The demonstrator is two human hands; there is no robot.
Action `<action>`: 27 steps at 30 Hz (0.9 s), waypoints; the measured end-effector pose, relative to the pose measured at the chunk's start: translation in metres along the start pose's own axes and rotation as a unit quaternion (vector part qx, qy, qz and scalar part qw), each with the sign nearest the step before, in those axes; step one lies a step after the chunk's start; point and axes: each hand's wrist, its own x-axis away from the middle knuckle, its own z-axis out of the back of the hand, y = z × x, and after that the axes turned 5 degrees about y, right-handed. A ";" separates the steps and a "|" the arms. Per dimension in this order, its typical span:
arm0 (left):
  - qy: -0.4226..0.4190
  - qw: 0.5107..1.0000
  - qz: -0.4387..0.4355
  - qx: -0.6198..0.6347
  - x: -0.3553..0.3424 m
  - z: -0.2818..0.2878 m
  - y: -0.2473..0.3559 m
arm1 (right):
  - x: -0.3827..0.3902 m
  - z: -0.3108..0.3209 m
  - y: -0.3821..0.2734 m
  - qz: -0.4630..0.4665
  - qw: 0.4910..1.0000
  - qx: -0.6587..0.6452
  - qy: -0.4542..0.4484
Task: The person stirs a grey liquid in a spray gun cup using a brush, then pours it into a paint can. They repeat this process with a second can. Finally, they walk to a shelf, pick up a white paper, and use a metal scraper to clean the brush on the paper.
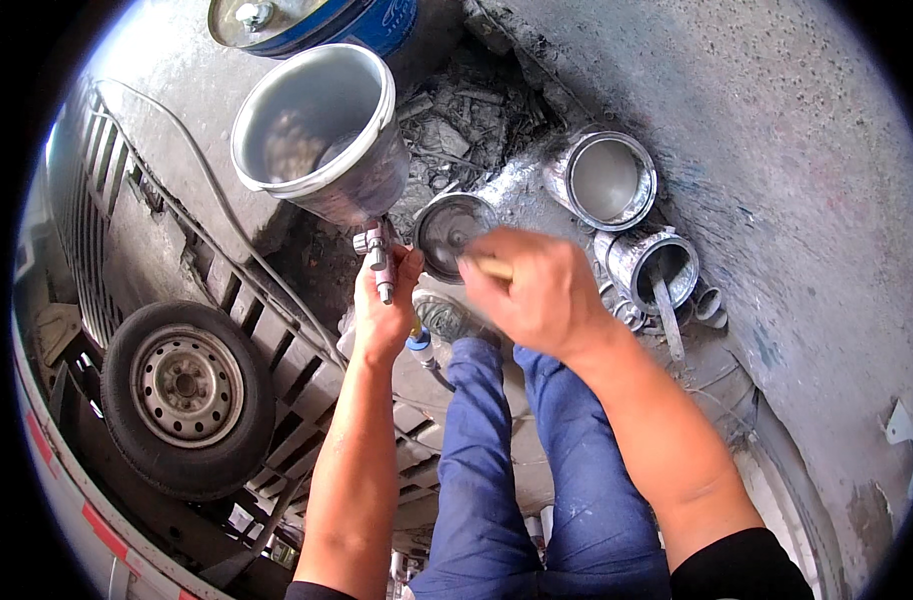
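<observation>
The spray gun point(379, 258) is up in the air, below the open mouth's rim of a pale bucket point(370, 182) that sits at its top; floor and bench bear neither of them. The left hand point(385, 305) has its fingers closed around the gun's pinkish body, and the bucket leans so that I can look in, though I can't tell how full it is. The right hand point(554, 290) is curled into a loose fist around a short tan handle point(495, 267); it is blurred, and what that handle ends in is hidden from me.

As I judge it, the step in hand is handwork with that handle beside the held gun. The next move would call for a firm left grip, the bucket's mouth kept upward, and care not to knock the round tin point(457, 197) just beneath the right hand, with its dark grey contents.

Outward from there, two more open tins line the floor's right edge, by the stained wall point(787, 230): a silvery one point(562, 185) farther off and a nearer one point(620, 262) with a flat stick point(667, 310) leaning out. Rubble point(447, 135) fills the far side, beside a blue drum point(377, 28). A wheel point(187, 385) lies well apart, at left.
</observation>
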 end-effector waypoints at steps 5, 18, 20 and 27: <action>-0.002 1.000 -0.020 -0.010 -0.001 0.007 -0.006 | 0.000 0.019 0.021 -0.046 0.997 0.038 0.054; -0.009 1.000 0.011 -0.011 -0.001 0.001 0.001 | -0.007 0.008 0.011 -0.021 0.998 0.018 0.053; -0.014 1.000 0.003 -0.009 -0.001 0.001 0.000 | -0.001 0.007 0.005 -0.015 0.999 0.025 0.046; -0.042 0.999 -0.020 0.025 -0.006 0.004 -0.009 | -0.003 0.015 0.008 0.041 0.995 0.030 0.081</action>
